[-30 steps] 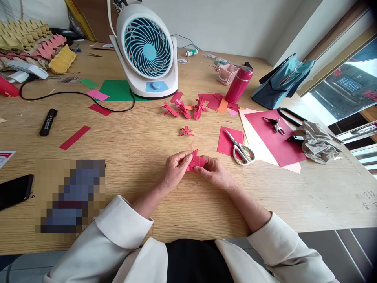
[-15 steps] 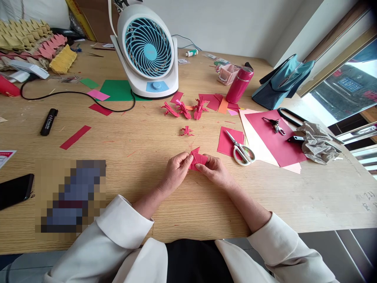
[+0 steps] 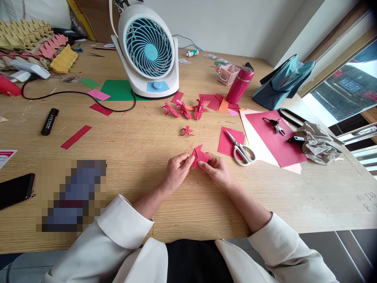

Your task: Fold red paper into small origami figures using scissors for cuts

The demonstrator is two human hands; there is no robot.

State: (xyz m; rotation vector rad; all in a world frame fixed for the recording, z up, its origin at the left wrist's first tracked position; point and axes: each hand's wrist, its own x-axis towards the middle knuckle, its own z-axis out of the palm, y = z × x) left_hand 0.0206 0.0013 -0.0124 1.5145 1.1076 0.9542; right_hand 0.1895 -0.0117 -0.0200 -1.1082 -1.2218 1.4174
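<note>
While the left hand [image 3: 177,169] and right hand [image 3: 218,171] pinch folded red paper [image 3: 199,154] in closed fingers [image 3: 207,168], scissors [image 3: 240,146] lie rightward and origami figures [image 3: 199,111] sit beyond.

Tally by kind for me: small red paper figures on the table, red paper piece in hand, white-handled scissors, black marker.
Small folded red paper figures: 4
Held folded red paper piece: 1
White-handled metal scissors: 1
Black cylindrical marker: 1
Total: 7
</note>
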